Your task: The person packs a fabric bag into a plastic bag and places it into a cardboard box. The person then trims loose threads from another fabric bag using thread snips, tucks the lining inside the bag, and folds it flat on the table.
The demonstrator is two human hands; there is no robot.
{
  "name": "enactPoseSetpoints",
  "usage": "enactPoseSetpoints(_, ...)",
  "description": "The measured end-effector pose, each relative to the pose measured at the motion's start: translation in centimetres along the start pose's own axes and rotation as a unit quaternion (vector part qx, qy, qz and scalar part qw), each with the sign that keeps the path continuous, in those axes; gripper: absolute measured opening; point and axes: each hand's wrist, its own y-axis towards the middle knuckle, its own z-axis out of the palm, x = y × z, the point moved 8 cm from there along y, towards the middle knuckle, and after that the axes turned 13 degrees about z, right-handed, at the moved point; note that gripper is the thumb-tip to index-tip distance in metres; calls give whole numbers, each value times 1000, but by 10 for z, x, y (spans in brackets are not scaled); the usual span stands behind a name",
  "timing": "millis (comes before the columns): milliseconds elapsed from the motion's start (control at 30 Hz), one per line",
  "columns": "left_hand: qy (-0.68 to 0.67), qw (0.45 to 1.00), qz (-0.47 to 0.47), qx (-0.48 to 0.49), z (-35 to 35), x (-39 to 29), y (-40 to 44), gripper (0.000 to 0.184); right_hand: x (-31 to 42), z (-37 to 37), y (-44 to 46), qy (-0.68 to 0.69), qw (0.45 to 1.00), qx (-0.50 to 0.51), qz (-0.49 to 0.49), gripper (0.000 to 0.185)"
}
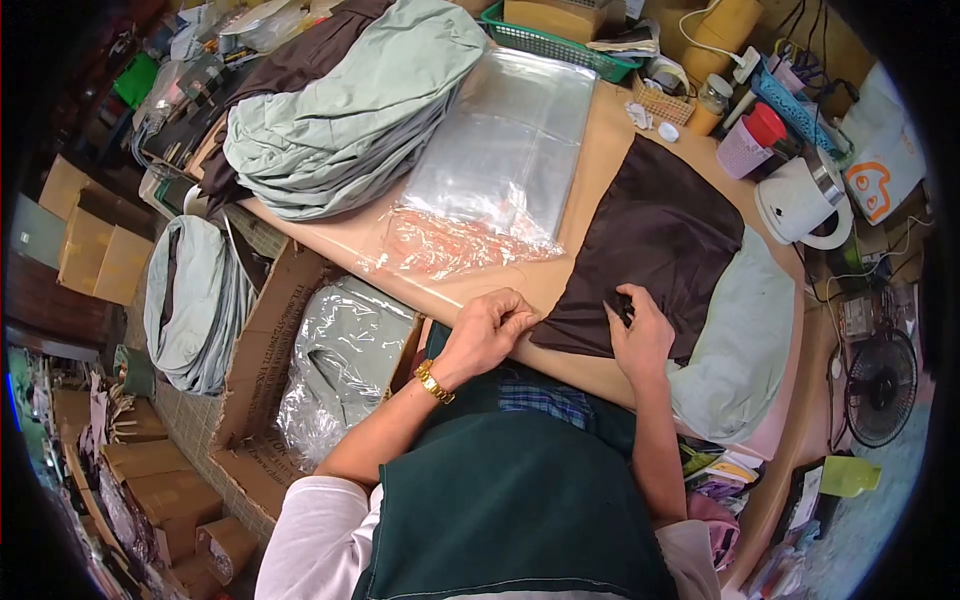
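Dark brown cloth [660, 235] lies on the table, partly over a pale grey-green cloth [745, 350]. At its lower left corner my left hand [490, 330], with a gold watch on the wrist, is closed in a pinch on the edge. My right hand [643, 335] rests above the brown cloth's lower part, its fingers curled round a small dark pointed tool [621, 310] that looks like thread snips. The fingers hide most of that tool.
Clear plastic bags [500, 140] lie beside a pile of grey-green garments [350, 120]. Below the table edge stands a cardboard box [262, 350] with a bagged garment. A white kettle [795, 200], a pink basket [742, 150] and a green tray [560, 48] line the back. A fan [880, 388] is at right.
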Motion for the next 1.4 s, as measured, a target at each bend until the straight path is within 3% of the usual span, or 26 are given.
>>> enactPoseSetpoints(67, -26, 1000, -15, 8, 4, 2, -1, 20, 3, -1, 0, -10, 1000, 16, 18, 27)
enactPoseSetpoints(133, -197, 980, -28, -23, 8, 4, -2, 23, 5, -5, 2, -23, 998, 27, 46, 30)
enactPoseSetpoints(200, -207, 977, -55, -6, 8, 7, -6, 23, 4, -5, 1, -33, 996, 41, 71, 32)
enactPoseSetpoints(267, -217, 973, -82, 7, 9, 9, -7, 24, 18, -10, 0, 39, 999, 23, 0, 31)
enactPoseSetpoints(400, -180, 980, -77, -27, 4, 4, -9, 28, 80, -20, -23, 12, 993, 50, -105, 22)
enactPoseSetpoints(567, -86, 994, -54, -47, -7, -15, -7, 28, 117, -13, -33, -33, 983, 77, -164, 25)
enactPoseSetpoints(633, 90, 995, -8, -29, -15, -36, -3, 24, 124, -11, -31, -23, 982, 71, -172, 27)
enactPoseSetpoints(667, 90, 995, -8, -30, -15, -36, -3, 24, 127, -11, -31, -12, 982, 64, -180, 28)
enactPoseSetpoints(733, 168, 983, 57, -42, -17, -48, -2, 20, 130, -7, -31, -18, 981, 63, -180, 29)
enactPoseSetpoints(833, 211, 973, 75, -48, -18, -54, -3, 20, 128, 1, -31, -33, 981, 62, -180, 29)
enactPoseSetpoints(967, 184, 979, 69, -60, -24, -53, -4, 19, 118, 7, -27, -31, 985, 53, -162, 30)
enactPoseSetpoints(1167, 175, 981, 43, -75, -32, -38, -8, 22, 122, 0, -29, 10, 984, 118, -130, 30)
enactPoseSetpoints(1233, 109, 990, -59, -66, -37, -24, -14, 24, 115, 3, -25, 17, 988, 99, -116, 29)
enactPoseSetpoints(1267, 109, 990, -59, -65, -44, -17, -16, 24, 108, 5, -21, 26, 991, 81, -104, 29)
enactPoseSetpoints(1333, 55, 974, 13, -219, -81, -21, -20, 13, 85, 4, -7, -1, 997, 53, -60, 41)
enactPoseSetpoints(1367, 172, 945, 119, -253, -92, -53, -20, 24, 74, 2, 0, -23, 998, 33, -41, 43)
enactPoseSetpoints(1400, 173, 945, 117, -253, -90, -48, -22, 24, 61, 2, 4, -46, 999, 13, -21, 45)
